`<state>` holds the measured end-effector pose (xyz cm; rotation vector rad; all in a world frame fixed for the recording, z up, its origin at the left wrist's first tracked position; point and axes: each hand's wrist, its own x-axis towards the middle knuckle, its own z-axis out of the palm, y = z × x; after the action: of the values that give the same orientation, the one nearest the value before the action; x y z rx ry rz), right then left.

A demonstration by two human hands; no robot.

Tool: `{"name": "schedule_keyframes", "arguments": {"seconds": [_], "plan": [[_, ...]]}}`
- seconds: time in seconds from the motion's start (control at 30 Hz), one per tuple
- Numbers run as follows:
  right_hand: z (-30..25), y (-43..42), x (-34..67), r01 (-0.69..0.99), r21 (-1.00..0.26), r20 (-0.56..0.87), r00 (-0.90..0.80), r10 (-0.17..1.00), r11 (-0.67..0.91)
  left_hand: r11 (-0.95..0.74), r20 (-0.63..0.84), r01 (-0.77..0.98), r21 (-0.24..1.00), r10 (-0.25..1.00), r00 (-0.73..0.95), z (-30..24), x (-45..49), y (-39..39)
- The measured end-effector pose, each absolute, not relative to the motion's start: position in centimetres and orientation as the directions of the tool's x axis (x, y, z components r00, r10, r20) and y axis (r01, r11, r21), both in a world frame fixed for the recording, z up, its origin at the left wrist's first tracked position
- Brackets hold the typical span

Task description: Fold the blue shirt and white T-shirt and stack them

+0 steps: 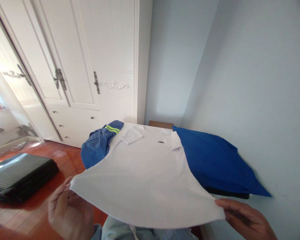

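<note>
Pinching the white shirt (150, 181) by its hem (145, 226), my left grip (69, 212) is holding at eight o'clock, my right grip (248, 218) at four; it's spanning between, sleeves (132, 136) toward twelve, probably handling light, soft and floppy, best held at hem ends.

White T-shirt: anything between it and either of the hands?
Nothing visible. The left hand and right hand each pinch a hem corner of the white T-shirt; the striped blue garment and plain blue cloth lie at its sides.
</note>
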<state>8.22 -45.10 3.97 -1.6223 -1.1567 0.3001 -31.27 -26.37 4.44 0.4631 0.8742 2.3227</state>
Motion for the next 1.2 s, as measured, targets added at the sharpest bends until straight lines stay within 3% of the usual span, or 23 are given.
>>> {"name": "schedule_keyframes", "arguments": {"seconds": [0.13, 0.23, 0.4, 0.6, 0.83, 1.07, 1.2], "plan": [[5.8, -42.4, 9.9, 0.503, -0.862, 0.328, 0.454, 0.828, 0.066, -0.629, 0.155, -0.505, 0.591, 0.703, -0.694, 6.0, -30.0, -24.8], [7.8, -39.8, 10.9, 0.493, -0.865, 0.322, 0.407, 0.855, 0.092, -0.714, 0.291, -0.419, 0.561, 0.644, -0.707, 7.0, -29.0, -23.0], [10.0, -34.5, 12.1, 0.476, -0.854, 0.414, 0.378, 0.828, 0.209, -0.761, 0.396, -0.177, 0.624, 0.503, -0.768, 8.7, -26.7, -19.2], [11.4, -28.1, 13.6, 0.427, -0.829, 0.516, 0.331, 0.790, 0.362, -0.708, 0.470, -0.056, 0.704, 0.524, -0.711, 10.2, -25.1, -14.2], [13.7, -23.2, 14.4, 0.351, -0.862, 0.486, 0.364, 0.795, 0.366, -0.758, 0.606, -0.068, 0.649, 0.569, -0.556, 11.9, -23.3, -8.3], [15.2, -19.2, 15.9, 0.251, -0.940, 0.317, 0.398, 0.861, 0.230, -0.642, 0.433, -0.213, 0.736, 0.690, -0.580, 13.8, -21.8, -1.4], [15.7, -17.0, 16.8, 0.160, -0.970, 0.236, 0.399, 0.886, 0.186, -0.618, 0.424, -0.224, 0.754, 0.717, -0.553, 14.5, -20.6, 2.0]]}}
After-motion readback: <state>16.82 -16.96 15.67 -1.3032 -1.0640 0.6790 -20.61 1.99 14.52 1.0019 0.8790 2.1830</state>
